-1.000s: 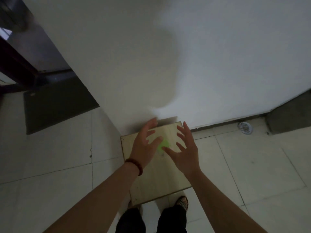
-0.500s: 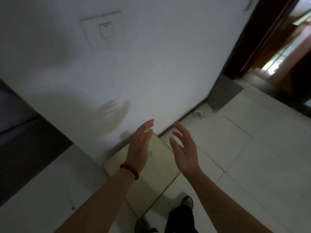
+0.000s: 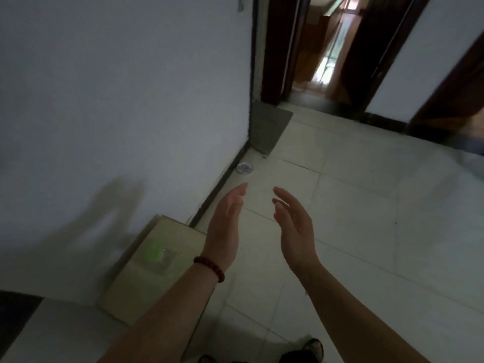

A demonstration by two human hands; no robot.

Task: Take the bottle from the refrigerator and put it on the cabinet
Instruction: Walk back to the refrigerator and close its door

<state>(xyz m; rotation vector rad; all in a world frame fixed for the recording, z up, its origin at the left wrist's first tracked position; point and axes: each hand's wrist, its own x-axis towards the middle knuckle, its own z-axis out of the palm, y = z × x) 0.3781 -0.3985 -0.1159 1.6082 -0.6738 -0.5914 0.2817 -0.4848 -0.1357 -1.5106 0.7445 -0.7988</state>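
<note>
White wall [image 3: 117, 100] fills the left side w/ a blurry hand shadow low on it. Against its base sits a low pale wood cabinet [image 3: 157, 284], top face up, long axis running from bottom-left toward upper-right along the wall. On it: a clear bottle [image 3: 159, 258] w/ green cap [image 3: 152, 252], too blurred to tell whether it's upright or which way it points.

Left hand [image 3: 225, 231], dark bead bracelet [image 3: 209, 267] at the wrist, is held out over the cabinet's right edge & floor; fingers [image 3: 238, 195] straight, pressed together, palm facing right, holding nothing. Bottle lies down-left of this hand, apart from it, no contact.

Right hand [image 3: 296, 231] just beside, palm facing left, fingers [image 3: 284, 197] loosely spread, slightly curled, empty, over pale floor tiles [image 3: 366, 244]. Small round floor drain [image 3: 245, 168] beyond the fingertips at the wall base. Dark doorway [image 3: 314, 48] top center-right.
</note>
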